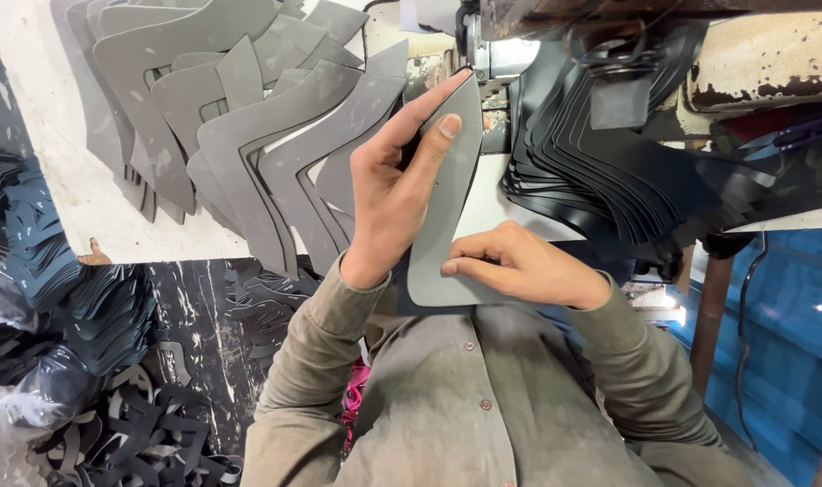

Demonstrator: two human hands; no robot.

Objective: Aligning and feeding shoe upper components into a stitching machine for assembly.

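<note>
A grey curved cut piece of shoe material [440,207] is held upright between both hands, its upper tip close to the sewing machine head [494,52]. My left hand [391,185] grips its upper half, thumb pressed on the face and index finger stretched along the edge. My right hand [519,264] pinches the lower end near my chest. A dark layer shows behind the lower edge of the piece.
Several grey boomerang-shaped pieces [239,117] lie fanned on the white table [77,198] at the left. A fanned stack of black pieces [609,171] sits right of the machine. Heaps of black cut pieces [104,361] lie at lower left. Blue panel [789,334] at right.
</note>
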